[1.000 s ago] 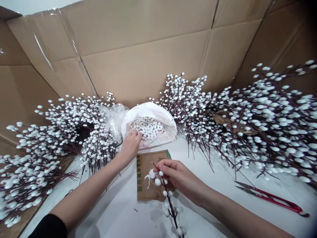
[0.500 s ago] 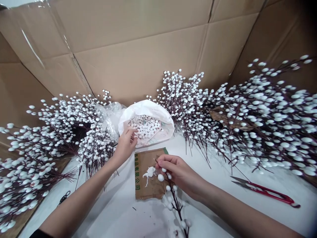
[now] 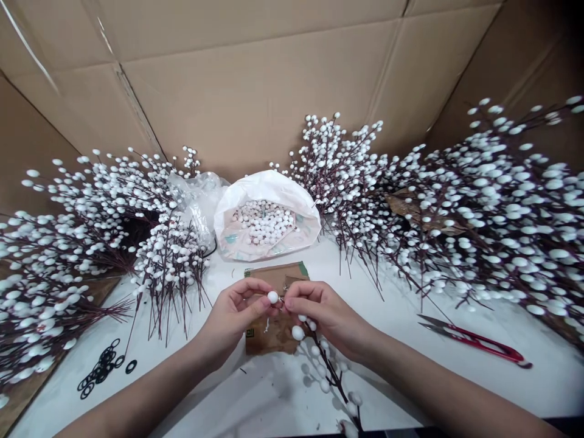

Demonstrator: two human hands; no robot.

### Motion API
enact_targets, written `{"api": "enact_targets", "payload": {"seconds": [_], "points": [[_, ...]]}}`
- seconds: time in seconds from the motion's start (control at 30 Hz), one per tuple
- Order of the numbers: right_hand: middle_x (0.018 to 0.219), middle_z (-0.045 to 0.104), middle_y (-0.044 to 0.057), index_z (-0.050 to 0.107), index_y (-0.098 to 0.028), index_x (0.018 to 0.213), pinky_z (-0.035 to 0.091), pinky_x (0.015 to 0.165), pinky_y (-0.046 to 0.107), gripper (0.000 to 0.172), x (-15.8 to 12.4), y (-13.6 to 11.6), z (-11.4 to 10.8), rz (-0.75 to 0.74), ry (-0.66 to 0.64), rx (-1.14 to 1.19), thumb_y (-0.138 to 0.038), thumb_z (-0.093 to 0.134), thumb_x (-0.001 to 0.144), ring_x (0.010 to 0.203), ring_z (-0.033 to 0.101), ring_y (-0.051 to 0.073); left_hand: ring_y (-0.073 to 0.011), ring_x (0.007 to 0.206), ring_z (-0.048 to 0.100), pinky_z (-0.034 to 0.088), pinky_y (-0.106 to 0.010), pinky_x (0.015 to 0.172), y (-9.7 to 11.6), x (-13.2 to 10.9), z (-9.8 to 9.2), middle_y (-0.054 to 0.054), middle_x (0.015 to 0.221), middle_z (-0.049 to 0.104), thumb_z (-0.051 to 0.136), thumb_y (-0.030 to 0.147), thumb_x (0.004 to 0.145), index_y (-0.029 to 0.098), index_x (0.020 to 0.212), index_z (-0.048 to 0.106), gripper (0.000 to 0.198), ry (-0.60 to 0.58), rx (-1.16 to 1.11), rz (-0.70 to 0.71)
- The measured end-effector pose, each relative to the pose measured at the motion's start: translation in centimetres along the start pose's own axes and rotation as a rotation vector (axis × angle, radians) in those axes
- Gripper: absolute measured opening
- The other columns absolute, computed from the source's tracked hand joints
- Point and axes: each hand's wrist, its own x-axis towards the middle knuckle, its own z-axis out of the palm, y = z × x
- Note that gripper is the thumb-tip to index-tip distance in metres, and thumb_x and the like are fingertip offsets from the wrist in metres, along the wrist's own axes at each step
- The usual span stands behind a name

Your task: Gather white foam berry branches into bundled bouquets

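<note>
Between the thumb and fingers of my left hand (image 3: pixel 241 310) is a white berry (image 3: pixel 272 297). My right hand (image 3: pixel 322 313) pinches a dark brown artificial berry branch (image 3: pixel 336 380) near its tip, and the stem end meets the berry or sits right beside it. Several white berries line the branch, which slants down toward the table's front edge. Under both hands lies a cardboard piece (image 3: pixel 274 345) with a smear of white paste, now mostly covered by my fingers. Behind it stands an open white plastic bag (image 3: pixel 292 243) with many loose white berries (image 3: pixel 269 222) inside.
Red-handled snips (image 3: pixel 483 345) lie on the white table at the right. Black rings (image 3: pixel 103 368) are heaped at the left. Bundles of finished-looking berry branches (image 3: pixel 168 261) flank the bag, with more branches (image 3: pixel 502 201) at the right. Cardboard walls (image 3: pixel 255 97) enclose the back.
My left hand has moved from the bag's opening down to my right hand, bringing a white berry with it. The right hand stays pinched on the branch. The view has shifted slightly.
</note>
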Motion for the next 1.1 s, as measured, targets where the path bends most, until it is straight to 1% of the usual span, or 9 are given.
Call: {"api": "enact_targets", "payload": {"seconds": [0.1, 0.23, 0.33, 0.4, 0.57, 0.7, 0.83, 0.97, 1.1], "points": [[0.063, 0.056, -0.001, 0.062, -0.016, 0.066, 0.032, 0.051, 0.022, 0.015, 0.0, 0.2, 0.0, -0.011, -0.028, 0.002, -0.028, 0.065, 0.075, 0.055, 0.045, 0.009, -0.0103, 0.071, 0.064, 0.048, -0.021, 0.072, -0.1, -0.3, 0.2, -0.001, 0.078, 0.069, 0.070, 0.023, 0.073, 0.016, 0.085, 0.064, 0.014, -0.009, -0.077, -0.037], [0.068, 0.060, 0.001, 0.063, -0.016, 0.066, 0.036, 0.060, 0.023, 0.015, 0.0, 0.3, 0.0, -0.036, -0.022, -0.017, -0.028, 0.065, 0.075, 0.064, 0.050, 0.011, -0.0097, 0.072, 0.063, 0.048, -0.022, 0.075, -0.2, -0.6, 0.6, -0.002, 0.079, 0.070, 0.067, 0.021, 0.076, 0.016, 0.093, 0.066, 0.018, -0.022, -0.149, -0.066], [0.072, 0.062, 0.002, 0.063, -0.016, 0.069, 0.038, 0.065, 0.024, 0.016, 0.0, 0.4, -0.1, -0.034, -0.033, -0.026, -0.029, 0.066, 0.076, 0.068, 0.053, 0.012, -0.0087, 0.071, 0.062, 0.048, -0.020, 0.075, -0.3, -0.7, 0.8, -0.002, 0.077, 0.070, 0.066, 0.020, 0.077, 0.014, 0.091, 0.067, 0.015, -0.018, -0.184, -0.086], [0.073, 0.062, 0.002, 0.063, -0.016, 0.070, 0.038, 0.064, 0.025, 0.017, -0.1, 0.4, -0.2, -0.037, -0.043, -0.033, -0.031, 0.066, 0.076, 0.068, 0.053, 0.013, -0.0082, 0.070, 0.062, 0.048, -0.019, 0.074, -0.3, -0.8, 0.8, -0.002, 0.075, 0.069, 0.065, 0.020, 0.077, 0.014, 0.089, 0.068, 0.013, -0.010, -0.199, -0.094], [0.072, 0.061, 0.001, 0.061, -0.016, 0.071, 0.037, 0.056, 0.023, 0.022, -0.2, 0.5, -0.2, -0.040, -0.057, -0.036, -0.036, 0.066, 0.076, 0.061, 0.051, 0.011, -0.0078, 0.068, 0.061, 0.049, -0.019, 0.073, -0.3, -0.9, 1.0, -0.002, 0.074, 0.070, 0.065, 0.018, 0.078, 0.014, 0.087, 0.068, 0.011, -0.016, -0.235, -0.107], [0.071, 0.061, 0.002, 0.062, -0.016, 0.071, 0.038, 0.057, 0.024, 0.025, -0.3, 0.3, 0.0, -0.074, -0.047, -0.075, -0.040, 0.065, 0.077, 0.065, 0.053, 0.013, -0.0086, 0.071, 0.063, 0.049, -0.018, 0.075, -0.3, -0.9, 1.2, -0.003, 0.077, 0.071, 0.064, 0.018, 0.078, 0.014, 0.086, 0.068, 0.010, -0.021, -0.286, -0.115], [0.067, 0.061, 0.002, 0.061, -0.016, 0.070, 0.040, 0.058, 0.025, 0.029, -0.2, 0.2, 0.1, -0.063, -0.046, -0.097, -0.044, 0.067, 0.074, 0.065, 0.055, 0.014, -0.0095, 0.071, 0.064, 0.050, -0.019, 0.075, -0.3, -1.0, 1.2, -0.003, 0.077, 0.070, 0.068, 0.019, 0.075, 0.014, 0.085, 0.068, 0.011, -0.002, -0.317, -0.132], [0.068, 0.061, 0.002, 0.060, -0.016, 0.070, 0.041, 0.060, 0.025, 0.026, -0.1, 0.3, 0.1, -0.082, -0.047, -0.105, -0.040, 0.067, 0.074, 0.064, 0.054, 0.013, -0.0097, 0.071, 0.065, 0.052, -0.019, 0.074, -0.3, -1.0, 1.2, -0.002, 0.078, 0.070, 0.069, 0.020, 0.074, 0.015, 0.085, 0.068, 0.012, 0.002, -0.323, -0.155], [0.061, 0.056, -0.001, 0.059, -0.017, 0.069, 0.039, 0.054, 0.023, 0.023, -0.2, 0.2, 0.2, -0.074, -0.032, -0.118, -0.037, 0.066, 0.076, 0.058, 0.050, 0.011, -0.0094, 0.071, 0.066, 0.052, -0.018, 0.074, -0.3, -1.1, 1.2, -0.002, 0.078, 0.070, 0.069, 0.019, 0.074, 0.014, 0.086, 0.068, 0.013, 0.008, -0.319, -0.169]]}}
